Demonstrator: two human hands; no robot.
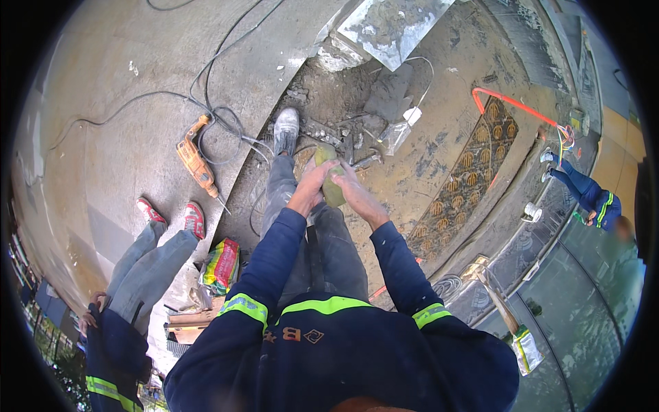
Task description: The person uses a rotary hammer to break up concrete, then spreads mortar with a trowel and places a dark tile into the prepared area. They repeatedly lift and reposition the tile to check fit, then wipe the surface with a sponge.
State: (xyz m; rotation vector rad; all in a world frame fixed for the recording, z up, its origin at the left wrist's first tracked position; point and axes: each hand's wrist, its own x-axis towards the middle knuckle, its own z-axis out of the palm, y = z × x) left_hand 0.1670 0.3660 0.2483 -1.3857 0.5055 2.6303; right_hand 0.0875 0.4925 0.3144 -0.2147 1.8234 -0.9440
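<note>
In front of my legs, both hands close around an olive-green lump (pixel 334 193), perhaps a sponge, a cloth or a glove; its exact kind is unclear. My left hand (pixel 313 182) grips it from the left side, fingers wrapped on its upper part. From the right, my right hand (pixel 357 195) presses on it, its fingertips partly hidden behind the lump. Below it are my grey trousers (pixel 329 240) and dusty shoe (pixel 287 123), with the shoe on rough, rubble-strewn ground.
On the concrete slab (pixel 117 151) at left lies an orange power drill (pixel 195 163) with a tangled cable (pixel 218 113). A co-worker (pixel 147 275) stands nearby, beside a red-and-green bag (pixel 221 266). At right are a patterned brown panel (pixel 467 182), orange conduit (pixel 518 108) and another person (pixel 597 199).
</note>
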